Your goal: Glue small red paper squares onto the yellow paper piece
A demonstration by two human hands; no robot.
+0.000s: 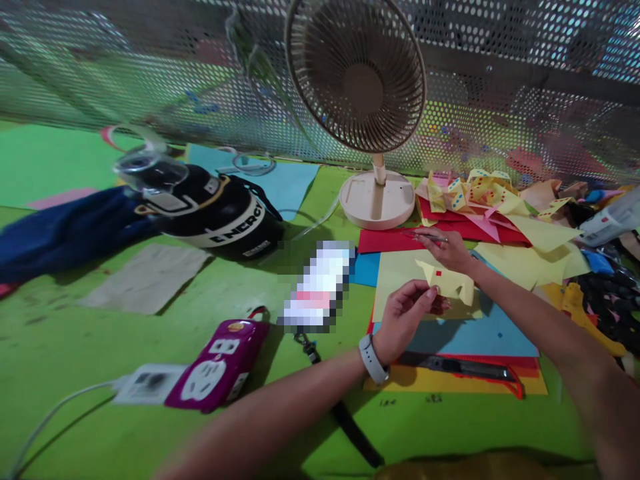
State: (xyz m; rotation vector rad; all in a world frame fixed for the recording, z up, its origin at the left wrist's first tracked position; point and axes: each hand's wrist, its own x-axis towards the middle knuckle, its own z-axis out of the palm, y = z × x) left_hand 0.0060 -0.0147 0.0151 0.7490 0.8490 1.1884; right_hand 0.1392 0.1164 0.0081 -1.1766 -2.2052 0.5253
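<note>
The green surface [125,347] spread widest before me, and a perforated metal panel [170,87] rose along its far side. Reading the hours from the middle of that surface, as the person faced it, I saw the beige fan [375,200] standing at one o'clock.

The right forearm [535,320] came in from four o'clock and aimed toward ten; the left forearm [280,410], wearing a grey wristband [373,360], came from seven and slanted toward two. A stack of coloured sheets [475,337] lay at three o'clock, below both hands, while a black bottle [220,213] sat at ten. The lit phone [320,287], blurred over, lay at the dial's centre.

The left hand [407,313] was just past three, its fingers pinched narrow with the thumb uppermost. Farther off, between two and three, the right hand [445,248] stretched over the stack's far edge, its fingers closed around a slim tweezer-like tool [431,236] pointing to nine, near a red sheet [377,241]; I couldn't tell whether the tip touched it. Between the left fingers was a folded pale-yellow paper [453,283], held above the stack, a tiny red square [439,273] on its face.
</note>
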